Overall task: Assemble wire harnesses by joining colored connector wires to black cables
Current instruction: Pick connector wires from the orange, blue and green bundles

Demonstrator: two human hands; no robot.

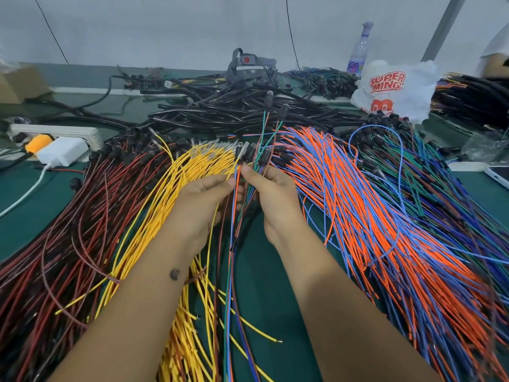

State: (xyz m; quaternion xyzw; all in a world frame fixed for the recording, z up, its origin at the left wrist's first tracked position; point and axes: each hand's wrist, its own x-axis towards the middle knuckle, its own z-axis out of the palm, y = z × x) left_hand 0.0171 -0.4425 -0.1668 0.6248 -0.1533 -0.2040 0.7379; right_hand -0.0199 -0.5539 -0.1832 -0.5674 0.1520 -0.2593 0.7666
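Green counter (pixel 264 285) fills the view below a pale wall, almost covered by fanned-out wire. From the person's left to right lie a sheaf of dark red wires (pixel 63 230), a sheaf of yellow wires (pixel 176 194), a broad sheaf of orange and blue wires (pixel 366 216), and a sheaf of blue, green and purple wires (pixel 440 183). Behind them, toward the wall, sits a heap of black cables (pixel 234 108). At far right rests a white plastic bag with red lettering (pixel 394 89), with a clear bottle (pixel 360 51) standing behind it; at far left a white power strip (pixel 57 133) and a white charger (pixel 64 151). Both bare forearms reach in from the bottom edge and meet at the centre. Left hand (pixel 203 199) and right hand (pixel 272 197) each have their grip clenched around a small bundle of mixed coloured wires (pixel 242 188), pinched between thumb and fingertips just beside each other. Above the grip the bundle's dark connector ends (pixel 268 99) rise toward the black cables; below it the loose tails hang down between the wrists onto the counter.
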